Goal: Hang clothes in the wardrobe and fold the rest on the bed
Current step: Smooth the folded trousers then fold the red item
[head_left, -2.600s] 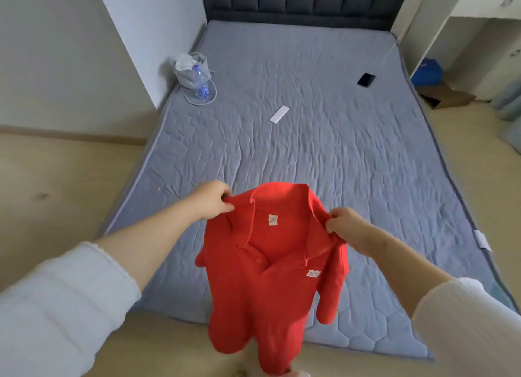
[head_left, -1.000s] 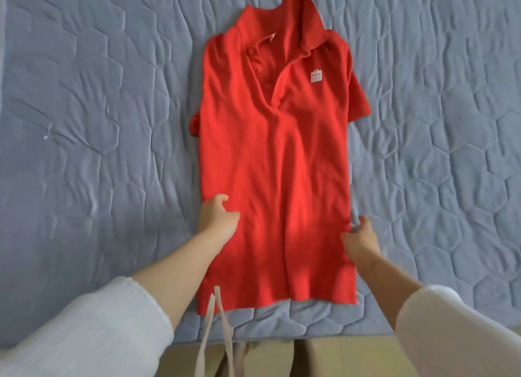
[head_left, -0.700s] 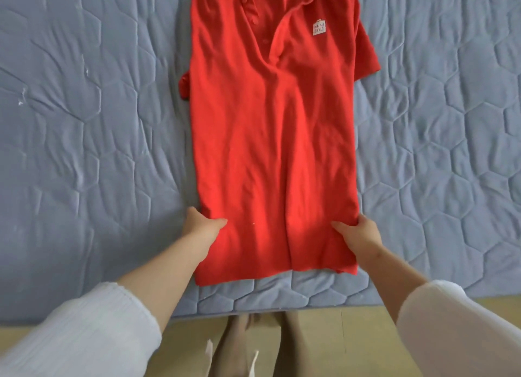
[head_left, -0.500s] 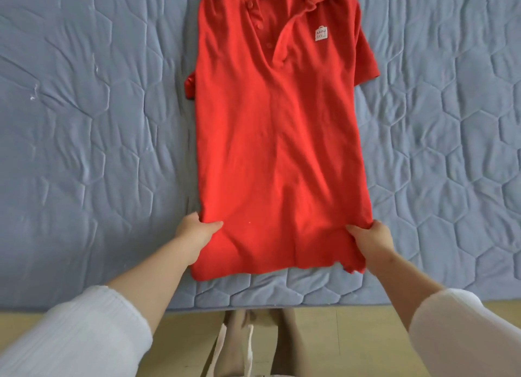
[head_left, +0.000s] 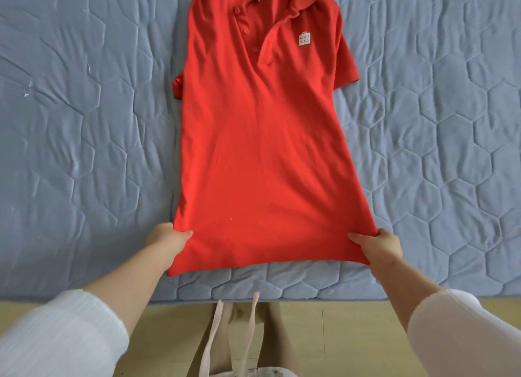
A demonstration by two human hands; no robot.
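Observation:
A red polo shirt [head_left: 262,140] lies front up on the grey-blue quilted bed [head_left: 84,151], collar at the far end and hem toward me. It has a small white logo patch on the chest. My left hand [head_left: 166,240] pinches the lower left side of the shirt near the hem. My right hand [head_left: 379,247] grips the lower right corner, with the fabric spread wide between both hands. The shirt's left sleeve is mostly tucked under the body, while the right sleeve lies flat.
The near edge of the bed runs across the bottom of the view, with wooden floor [head_left: 324,334] below it. Two pale fabric straps [head_left: 248,334] hang down by my legs.
The shirt went from hanging by its collar to lying flat on the bed. My hands slid down its sides to the hem and pulled the lower corners outward, widening the hem.

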